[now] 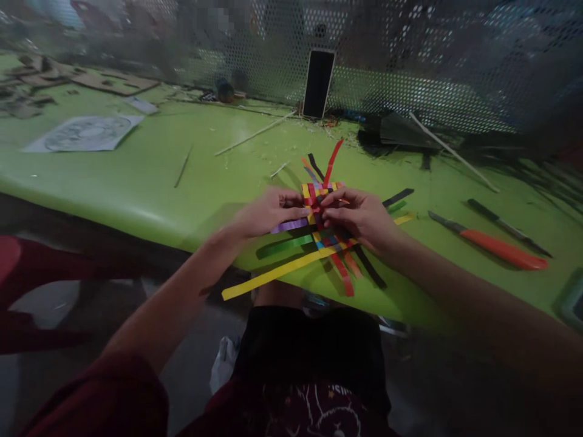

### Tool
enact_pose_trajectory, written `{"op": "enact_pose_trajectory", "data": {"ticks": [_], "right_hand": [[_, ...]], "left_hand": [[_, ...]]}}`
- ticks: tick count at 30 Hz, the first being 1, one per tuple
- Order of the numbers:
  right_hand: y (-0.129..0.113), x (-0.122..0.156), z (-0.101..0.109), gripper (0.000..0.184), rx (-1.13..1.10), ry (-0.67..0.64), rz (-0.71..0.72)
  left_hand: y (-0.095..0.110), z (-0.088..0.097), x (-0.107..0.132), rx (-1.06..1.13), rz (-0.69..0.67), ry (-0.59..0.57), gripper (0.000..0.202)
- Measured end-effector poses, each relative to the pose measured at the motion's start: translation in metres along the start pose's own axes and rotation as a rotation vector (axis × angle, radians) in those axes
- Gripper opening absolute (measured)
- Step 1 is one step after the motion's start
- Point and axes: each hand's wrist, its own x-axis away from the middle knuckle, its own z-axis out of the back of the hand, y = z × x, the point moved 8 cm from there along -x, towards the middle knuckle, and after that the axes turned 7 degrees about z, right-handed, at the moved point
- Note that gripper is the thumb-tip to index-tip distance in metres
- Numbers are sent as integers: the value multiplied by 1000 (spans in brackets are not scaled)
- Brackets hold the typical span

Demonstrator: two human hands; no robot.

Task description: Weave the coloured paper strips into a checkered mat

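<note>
A small woven mat of coloured strips (326, 241) lies at the table's near edge, with loose strip ends sticking out on all sides. Among these are a long yellow strip (268, 274), a green strip (291, 244) and an upright red strip (334, 161). My left hand (277, 211) grips the mat's left edge between thumb and fingers. From the right, my right hand (357, 215) reaches over the weave, thumb and forefinger pinched at its middle on what looks like a red strip. Its fingers cover part of the pattern.
An orange-handled knife (503, 247) and a dark narrow blade (505, 226) lie to the right. A phone (319, 84) leans on the perforated metal screen (432, 67). Thin sticks (255, 133), a printed sheet (86, 133) and cardboard scraps (104, 81) lie on the green table (182, 158).
</note>
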Motion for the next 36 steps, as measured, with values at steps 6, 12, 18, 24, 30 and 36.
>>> {"op": "enact_pose_trajectory", "data": {"ticks": [6,12,18,24,30,36], "right_hand": [[-45,15,17,14,711,40,448],[-13,36,-12,38,1232,-242,604],[-2,37,-19,40,1355,-310,627],[-4,39,-24,35,1530,-339,661],[0,40,-21,30,1553,-322,661],[2,38,-20,37,1571,-339,627]], "left_hand": [[-3,-5,-2,46,49,-53,47],[-7,-5,-3,13,95,-25,37],[-12,-3,-7,-9,130,-37,35],[-10,-2,-7,-59,178,-44,31],[-2,2,-3,-295,198,-24,17],[-6,7,4,-282,186,147,36]]}}
